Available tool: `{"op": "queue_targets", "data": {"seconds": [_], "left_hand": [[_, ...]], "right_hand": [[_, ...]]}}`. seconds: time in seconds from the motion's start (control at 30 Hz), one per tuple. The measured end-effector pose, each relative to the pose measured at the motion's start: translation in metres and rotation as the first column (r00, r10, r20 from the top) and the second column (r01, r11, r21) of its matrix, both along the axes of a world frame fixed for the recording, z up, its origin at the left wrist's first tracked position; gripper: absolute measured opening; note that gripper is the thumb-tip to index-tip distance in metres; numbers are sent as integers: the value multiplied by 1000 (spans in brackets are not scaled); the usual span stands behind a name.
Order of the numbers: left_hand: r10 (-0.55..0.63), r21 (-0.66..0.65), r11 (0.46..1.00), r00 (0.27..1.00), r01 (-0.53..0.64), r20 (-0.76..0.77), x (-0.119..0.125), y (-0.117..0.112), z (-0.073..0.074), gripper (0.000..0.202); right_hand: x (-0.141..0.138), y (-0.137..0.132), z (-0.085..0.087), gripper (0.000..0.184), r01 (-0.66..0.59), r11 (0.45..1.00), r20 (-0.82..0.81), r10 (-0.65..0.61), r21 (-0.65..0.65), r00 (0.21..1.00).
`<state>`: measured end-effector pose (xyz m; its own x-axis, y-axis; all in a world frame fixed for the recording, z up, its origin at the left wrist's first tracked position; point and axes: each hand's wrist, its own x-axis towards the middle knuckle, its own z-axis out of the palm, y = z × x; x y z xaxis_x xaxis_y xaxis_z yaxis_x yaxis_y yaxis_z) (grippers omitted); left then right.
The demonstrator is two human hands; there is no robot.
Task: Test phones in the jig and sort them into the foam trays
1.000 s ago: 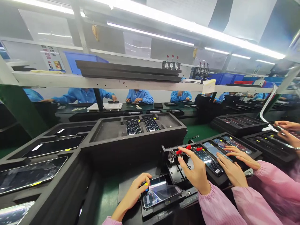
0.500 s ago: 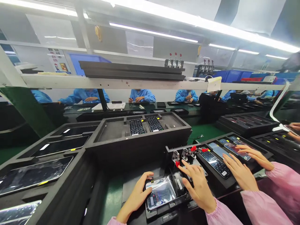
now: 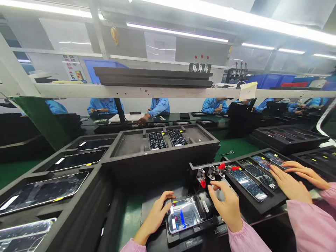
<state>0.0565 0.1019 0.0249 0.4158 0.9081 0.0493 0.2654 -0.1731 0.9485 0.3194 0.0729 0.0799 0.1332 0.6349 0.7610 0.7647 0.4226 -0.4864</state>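
Observation:
A phone-sized device with a glossy screen (image 3: 187, 214) lies in a black clamping fixture (image 3: 190, 242). At its left end, my left hand (image 3: 156, 214) has its fingers bent round the edge, the thumb at the near side of the screen. My right hand (image 3: 228, 204) hovers over the fixture's right side, thumb and forefinger curved with a gap between them. Just beyond those fingertips hangs a red-tipped toggle clamp lever (image 3: 203, 183). Two more red-tipped levers (image 3: 222, 166) stick out to the right. Part of the fixture is hidden behind my right hand.
A black foam tray (image 3: 126, 159) behind holds two phone panels. Another tray (image 3: 89, 189) on the left holds several dark screens. On the right, a co-worker's hands (image 3: 291, 185) rest over a tray with phones (image 3: 249, 182). A shelf (image 3: 168, 92) crosses above.
My right hand has drawn back from the red lever, its fingers curling in. The co-worker's hands have moved right along the phones. Across the bench a person now reaches out an arm.

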Motion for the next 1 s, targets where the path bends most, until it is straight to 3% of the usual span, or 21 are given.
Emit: {"op": "queue_targets", "data": {"seconds": [0.1, 0.27, 0.47, 1.0], "left_hand": [[-13, 7, 1000, 1000, 13, -4, -1, 0, 1, 30], [-28, 10, 1000, 1000, 29, -7, -3, 0, 3, 29], [-25, -2, 1000, 999, 25, -42, -3, 0, 3, 31], [-41, 24, 999, 997, 43, -64, -5, 2, -5, 30]], "right_hand": [[-4, 17, 2, 12, 9, 995, 32, -5, -102, 999], [-11, 36, -3, 23, -23, 962, -63, 6, -273, 998], [-16, 35, -8, 35, 25, 975, -39, -35, -222, 999], [-16, 31, -10, 33, -19, 956, -48, 5, -292, 999]]}}
